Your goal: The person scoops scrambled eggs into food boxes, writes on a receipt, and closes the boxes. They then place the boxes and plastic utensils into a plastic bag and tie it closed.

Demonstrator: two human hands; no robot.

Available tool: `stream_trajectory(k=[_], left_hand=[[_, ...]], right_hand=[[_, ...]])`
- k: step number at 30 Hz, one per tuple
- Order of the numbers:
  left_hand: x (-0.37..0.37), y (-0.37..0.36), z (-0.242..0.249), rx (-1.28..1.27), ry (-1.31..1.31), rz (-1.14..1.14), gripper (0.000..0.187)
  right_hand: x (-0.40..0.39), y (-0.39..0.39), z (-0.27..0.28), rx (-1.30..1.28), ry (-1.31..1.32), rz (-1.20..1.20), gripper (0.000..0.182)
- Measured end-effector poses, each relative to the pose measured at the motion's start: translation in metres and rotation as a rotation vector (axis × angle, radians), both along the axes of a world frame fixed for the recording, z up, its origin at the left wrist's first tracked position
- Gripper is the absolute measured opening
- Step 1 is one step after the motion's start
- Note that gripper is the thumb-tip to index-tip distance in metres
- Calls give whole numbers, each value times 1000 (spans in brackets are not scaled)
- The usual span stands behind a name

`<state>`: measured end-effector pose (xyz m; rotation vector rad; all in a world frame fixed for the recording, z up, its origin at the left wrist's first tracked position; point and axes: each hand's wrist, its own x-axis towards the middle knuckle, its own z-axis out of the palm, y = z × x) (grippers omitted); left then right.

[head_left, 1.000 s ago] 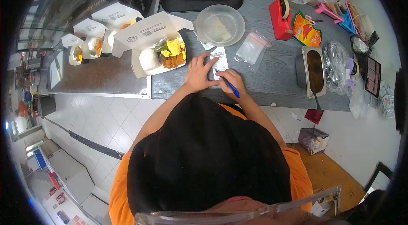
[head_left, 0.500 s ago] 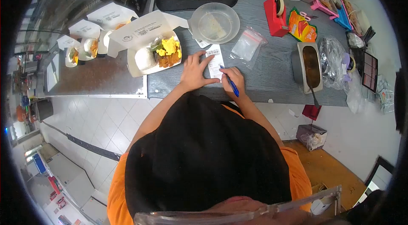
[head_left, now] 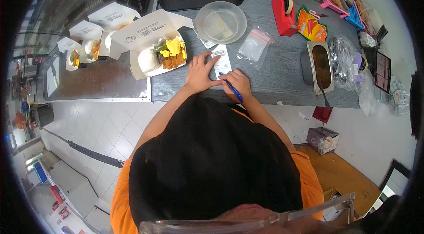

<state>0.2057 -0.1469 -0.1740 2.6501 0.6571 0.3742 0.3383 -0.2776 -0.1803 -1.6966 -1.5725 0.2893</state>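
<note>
A printed paper slip [head_left: 222, 59] lies on the grey table. My right hand [head_left: 239, 84] grips a blue pen [head_left: 234, 90], its tip over the lower left part of the slip. My left hand [head_left: 201, 74] rests with fingers spread, fingertips on the slip's left edge and thumb near its bottom. Left of that hand stands an open food box [head_left: 139, 68] holding white rice [head_left: 149, 61], yellow egg pieces [head_left: 173, 46] and a brown saucy food. A round plastic bowl [head_left: 240, 24] sits just beyond the slip, over another paper.
Zip bags [head_left: 254, 46], a red tape dispenser [head_left: 282, 17], scissors [head_left: 317, 14] and a seasoning packet [head_left: 310, 26] lie to the right. A metal container [head_left: 309, 73] with a spoon stands near the front edge. More open food boxes [head_left: 90, 53] line the left; a black-rimmed tray [head_left: 165, 0] is behind.
My right hand and the pen have moved left and slightly down over the slip. My left hand stays on the slip. The whole view has shifted a little.
</note>
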Motion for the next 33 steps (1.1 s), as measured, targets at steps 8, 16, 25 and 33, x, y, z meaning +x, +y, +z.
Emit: stream_trajectory(k=[8, 16, 25, 33], left_hand=[[-1, 1, -1, -3, 18, -3, 80], [0, -2, 5, -33, -26, 15, 75], [-2, 1, 4, -47, -31, -12, 68], [-2, 1, 4, -22, -31, -9, 68]], right_hand=[[-3, -1, -2, 5, 3, 16, 13], [0, -4, -4, 77, 66, -132, 17], [1, -5, 0, 15, 55, -49, 15], [1, -6, -6, 66, 43, -121, 14]])
